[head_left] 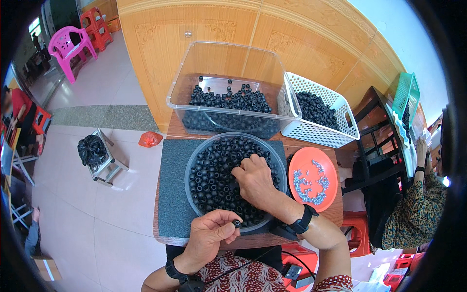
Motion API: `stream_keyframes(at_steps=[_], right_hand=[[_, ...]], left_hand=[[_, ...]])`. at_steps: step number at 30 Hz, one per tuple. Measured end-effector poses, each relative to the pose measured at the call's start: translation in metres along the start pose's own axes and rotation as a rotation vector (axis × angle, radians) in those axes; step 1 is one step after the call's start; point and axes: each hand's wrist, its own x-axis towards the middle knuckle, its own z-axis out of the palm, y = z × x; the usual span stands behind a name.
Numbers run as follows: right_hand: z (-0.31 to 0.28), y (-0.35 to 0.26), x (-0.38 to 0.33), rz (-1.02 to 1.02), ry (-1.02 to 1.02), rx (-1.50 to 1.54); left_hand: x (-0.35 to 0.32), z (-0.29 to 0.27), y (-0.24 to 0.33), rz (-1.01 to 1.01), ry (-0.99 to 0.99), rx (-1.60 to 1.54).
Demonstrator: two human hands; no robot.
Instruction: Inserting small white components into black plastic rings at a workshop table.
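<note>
Between the thumb and fingers of my left hand [208,238] is a small round black bead [236,223] with a hole facing up. That hand is at the near edge of a round clear tub [188,170], which is heaped with similar black beads [212,170]. My right hand [255,182] reaches into the tub from the right, palm down. Its fingers are curled and bent into the heap; whatever they grip is hidden beneath them. To the right of the tub lies an orange plate [311,154] with small shiny silvery-blue pieces [318,198] scattered on it.
Behind the tub stand a clear rectangular bin [233,113] and a white perforated basket [317,133], both holding black beads. A dark grey mat [171,194] lies under the tub on the wooden table [163,239]. Another person [416,209] sits at the right.
</note>
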Motion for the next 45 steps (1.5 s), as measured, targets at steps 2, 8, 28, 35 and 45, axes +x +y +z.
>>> stream_keyframes(at_steps=[2,8,28,35,45], right_hand=[[-0.002,-0.001,0.002,-0.029,-0.023,-0.037],[0.000,0.001,-0.001,-0.031,0.050,0.035],[-0.061,-0.058,-0.040,0.188,0.232,0.829],[-0.060,-0.064,-0.039,0.139,0.386,0.683],[-0.083,-0.052,-0.041,0.063,0.239,0.537]], left_hand=[[0.000,-0.001,-0.001,0.003,-0.003,-0.004],[0.000,0.003,0.000,0.005,0.023,0.015],[0.013,0.025,-0.001,0.164,0.155,-0.010],[0.011,0.029,0.001,0.236,0.184,0.039],[0.008,0.018,-0.003,0.148,0.125,0.053]])
